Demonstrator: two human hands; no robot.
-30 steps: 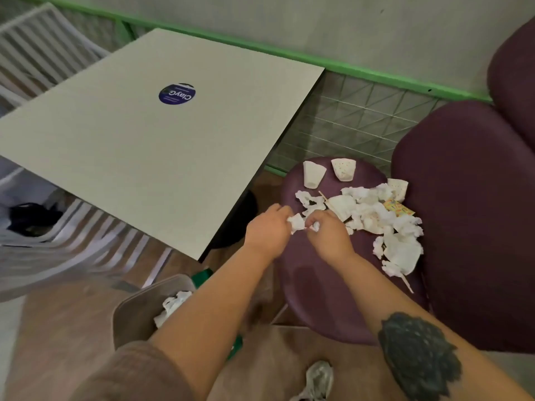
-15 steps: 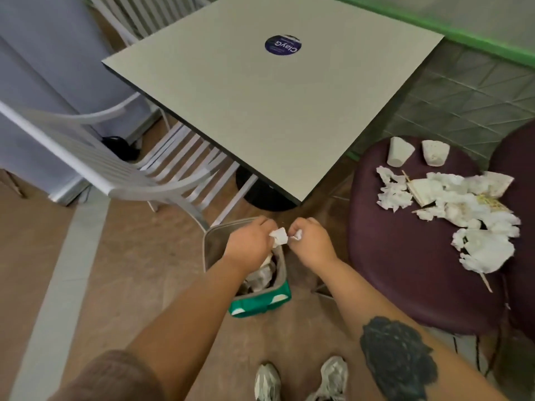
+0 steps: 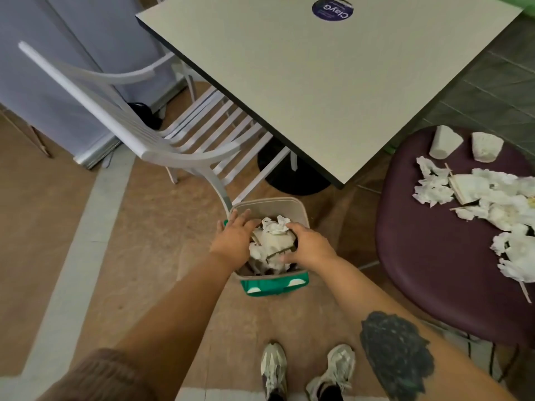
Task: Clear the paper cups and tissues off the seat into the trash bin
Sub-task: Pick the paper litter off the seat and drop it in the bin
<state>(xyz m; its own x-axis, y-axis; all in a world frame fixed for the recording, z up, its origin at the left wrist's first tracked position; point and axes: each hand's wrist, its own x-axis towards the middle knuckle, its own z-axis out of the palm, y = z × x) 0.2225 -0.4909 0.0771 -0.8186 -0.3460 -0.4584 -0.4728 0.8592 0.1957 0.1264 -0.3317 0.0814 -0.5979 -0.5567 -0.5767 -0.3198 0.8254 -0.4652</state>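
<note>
The small trash bin (image 3: 301,209), beige with a green base, stands on the floor under the table corner, full of crumpled tissues (image 3: 275,227) and flattened paper. My left hand (image 3: 234,241) is spread over its left rim. My right hand (image 3: 309,246) lies with fingers apart on the paper pile inside. Neither grips anything. To the right, the purple seat (image 3: 434,270) carries two tipped paper cups (image 3: 444,141) (image 3: 486,146) at its far edge and a heap of torn tissues (image 3: 492,198) running to the frame's right edge.
A beige square table (image 3: 333,82) stands on a black pedestal just beyond the bin. A white slatted chair (image 3: 173,140) is tucked under it at the left, touching the bin's corner. My shoes (image 3: 307,369) stand just before the bin.
Both hands carried small tissue pieces from the seat leftward over the bin, dropped them in, and now rest spread on the bin's contents. The view has swung left and down.
</note>
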